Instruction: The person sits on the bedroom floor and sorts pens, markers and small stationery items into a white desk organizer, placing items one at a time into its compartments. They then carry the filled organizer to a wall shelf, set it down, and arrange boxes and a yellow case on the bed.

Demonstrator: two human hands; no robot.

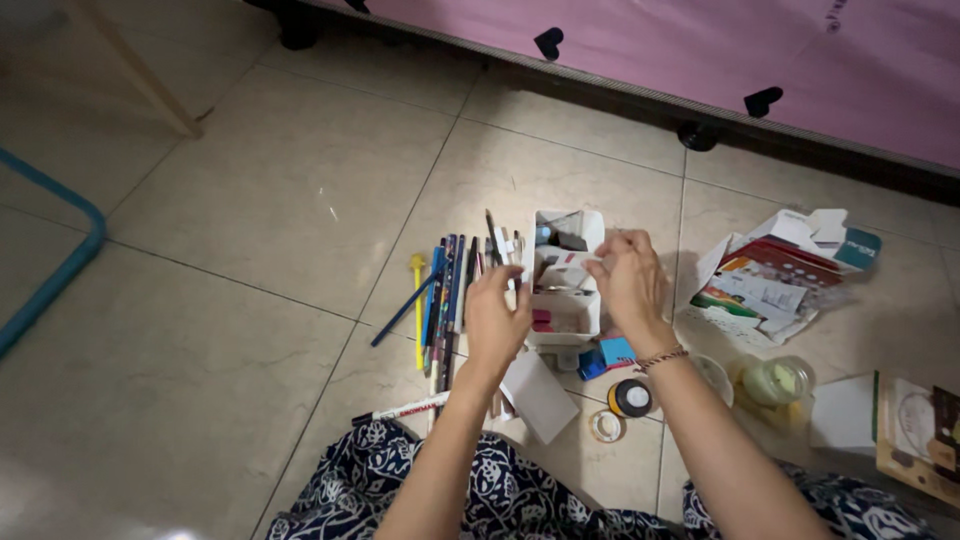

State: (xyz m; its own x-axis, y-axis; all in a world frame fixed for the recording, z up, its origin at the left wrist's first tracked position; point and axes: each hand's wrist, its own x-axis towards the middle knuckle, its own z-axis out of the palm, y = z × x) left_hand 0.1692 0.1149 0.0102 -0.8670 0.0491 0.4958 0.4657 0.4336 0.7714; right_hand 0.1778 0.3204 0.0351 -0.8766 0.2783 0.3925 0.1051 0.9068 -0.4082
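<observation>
My left hand (497, 317) and my right hand (628, 281) are both raised over a small white open box (566, 278) with several compartments that stands on the tiled floor. The fingertips of both hands pinch small white pieces at the box's top edge; what exactly each holds is too small to tell. A row of pens and pencils (445, 295) lies just left of the box, beside my left hand. A thread bracelet circles my right wrist.
Rolls of tape (630, 397) and a white card (538, 395) lie in front of the box. A pile of papers and cartons (780, 275) sits to the right, with a small jar (775, 380) and books (915, 430). A pink-covered bed edge (700, 60) runs along the back.
</observation>
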